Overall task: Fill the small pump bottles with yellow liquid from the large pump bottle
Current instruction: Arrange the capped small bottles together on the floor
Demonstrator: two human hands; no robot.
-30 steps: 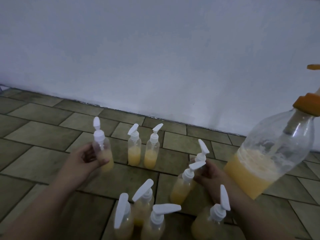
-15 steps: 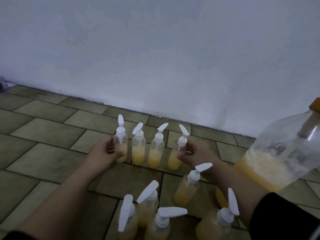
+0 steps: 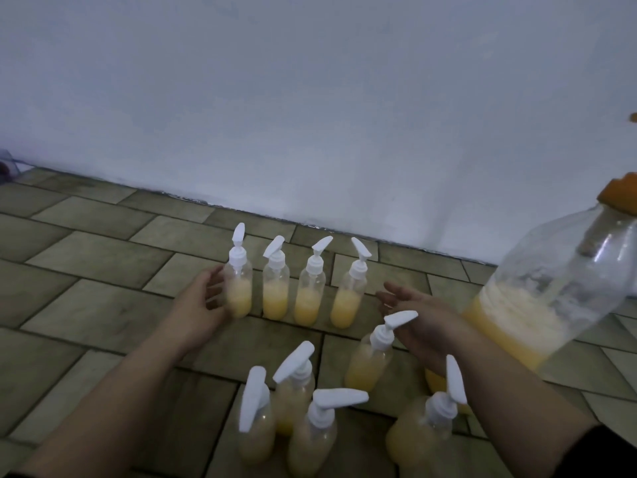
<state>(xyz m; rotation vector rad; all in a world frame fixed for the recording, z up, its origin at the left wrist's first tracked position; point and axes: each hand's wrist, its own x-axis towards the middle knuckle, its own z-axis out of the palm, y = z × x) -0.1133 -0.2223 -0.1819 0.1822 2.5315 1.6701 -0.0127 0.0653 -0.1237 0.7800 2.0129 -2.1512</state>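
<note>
no readable text, labels, brands or numbers anywhere

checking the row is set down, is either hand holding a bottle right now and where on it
Neither holds one. The left hand lies open against the side of the leftmost bottle in the far row; the right hand is open and apart.

Nine small pump bottles point(image 3: 275, 294), one large pump bottle point(image 3: 537, 298), two hands point(image 3: 198, 305).

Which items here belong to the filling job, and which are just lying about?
Job:
row of four small clear pump bottles
five nearer small pump bottles
large clear bottle with orange pump
left hand
right hand

Lying about:
clear object at far-left wall, unidentifiable
</note>
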